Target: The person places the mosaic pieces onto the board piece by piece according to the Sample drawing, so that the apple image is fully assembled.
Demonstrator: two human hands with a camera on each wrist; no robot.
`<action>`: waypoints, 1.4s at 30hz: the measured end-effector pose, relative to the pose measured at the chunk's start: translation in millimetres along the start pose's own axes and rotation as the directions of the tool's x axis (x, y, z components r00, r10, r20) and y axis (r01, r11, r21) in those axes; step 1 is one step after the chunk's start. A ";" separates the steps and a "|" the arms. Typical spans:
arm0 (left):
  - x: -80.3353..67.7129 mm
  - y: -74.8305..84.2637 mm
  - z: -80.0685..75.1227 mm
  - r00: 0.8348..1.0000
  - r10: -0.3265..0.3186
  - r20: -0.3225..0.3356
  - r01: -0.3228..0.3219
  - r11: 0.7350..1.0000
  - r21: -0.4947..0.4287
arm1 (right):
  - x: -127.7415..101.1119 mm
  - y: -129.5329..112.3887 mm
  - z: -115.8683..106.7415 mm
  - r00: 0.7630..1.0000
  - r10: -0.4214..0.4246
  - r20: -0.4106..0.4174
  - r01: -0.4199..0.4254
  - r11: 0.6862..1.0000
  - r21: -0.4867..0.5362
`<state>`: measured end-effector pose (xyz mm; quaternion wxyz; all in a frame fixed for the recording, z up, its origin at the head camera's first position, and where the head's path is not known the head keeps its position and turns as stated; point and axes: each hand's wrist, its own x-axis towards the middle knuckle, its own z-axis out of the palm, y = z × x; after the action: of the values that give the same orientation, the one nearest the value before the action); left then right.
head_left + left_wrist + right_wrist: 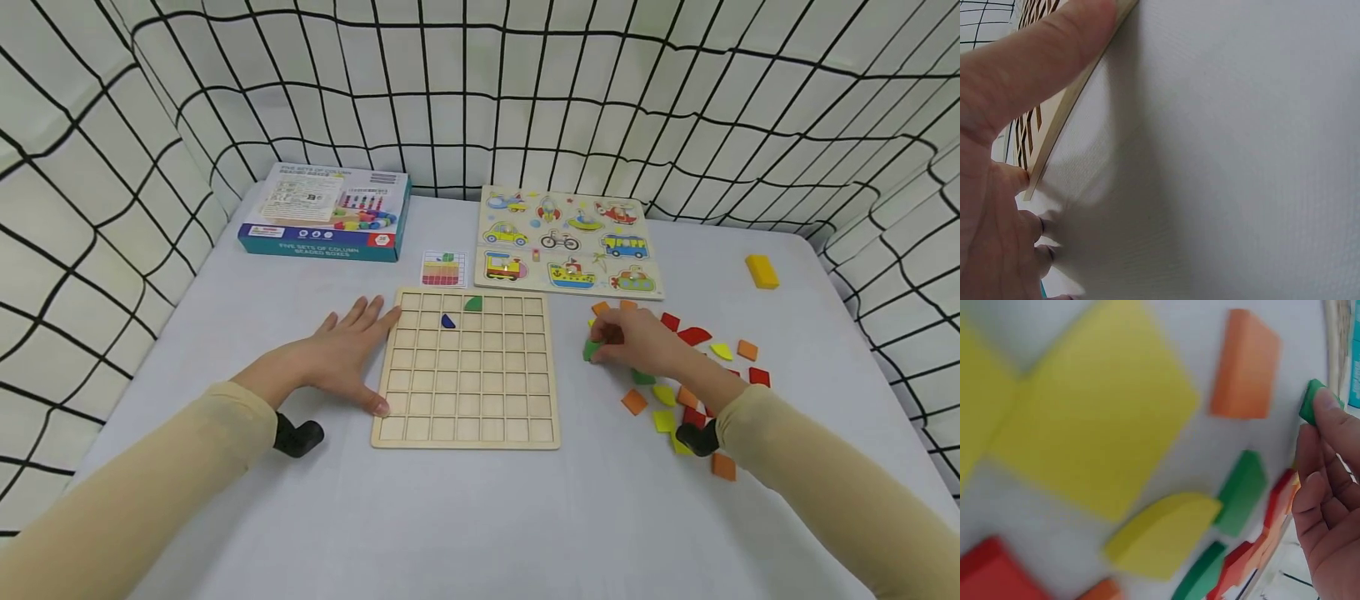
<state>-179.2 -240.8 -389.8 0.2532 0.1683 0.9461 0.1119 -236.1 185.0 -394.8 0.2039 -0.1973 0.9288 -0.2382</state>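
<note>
My left hand (341,354) lies with straight, spread fingers along the left edge of a wooden grid board (467,448); its thumb and index fingertip touch the frame. Two pieces sit in the board's upper part: a green quarter-round piece (473,304) and a smaller dark blue piece (447,321). To the right of the board, my right hand (637,337) pinches a green piece (590,350) between thumb and fingers, just above the table. In the right wrist view that green piece (1311,403) shows at the fingertips, its full outline partly covered by the thumb.
Loose red, orange, yellow and green pieces (634,402) lie scattered under and around the right forearm. Behind the board are a small pattern card (444,269), a picture puzzle board (567,242) and a boxed set (326,212). A yellow block (762,272) lies far right. Black netting (465,92) surrounds the table.
</note>
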 end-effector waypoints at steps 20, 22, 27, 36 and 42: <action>-1.4 2.7 -0.1 1.000 -0.005 0.006 0.005 1.000 -0.022 | 92.4 -78.4 7.0 0.996 -0.036 -0.078 0.049 0.983 0.178; -1.1 2.7 0.3 1.000 -0.007 0.010 0.008 1.000 -0.018 | 98.2 -81.8 7.9 0.997 -0.030 -0.069 0.042 0.982 0.185; -0.6 2.1 0.5 1.000 -0.007 0.006 0.007 1.000 -0.013 | 106.2 -88.3 10.2 0.999 -0.022 -0.048 0.030 0.985 0.169; -1.3 0.7 0.4 1.000 -0.013 0.002 0.013 1.000 -0.011 | 111.3 -93.3 16.0 0.999 -0.007 -0.041 0.012 0.991 0.132; -0.8 -1.9 2.3 1.000 -0.014 -0.001 0.014 1.000 -0.010 | 113.3 -94.7 20.6 0.998 0.014 -0.059 -0.006 0.992 0.126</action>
<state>-177.8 -242.6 -392.0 0.2542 0.1602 0.9468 0.1149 -295.9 48.4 -394.1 0.1896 -0.1721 0.9185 -0.3012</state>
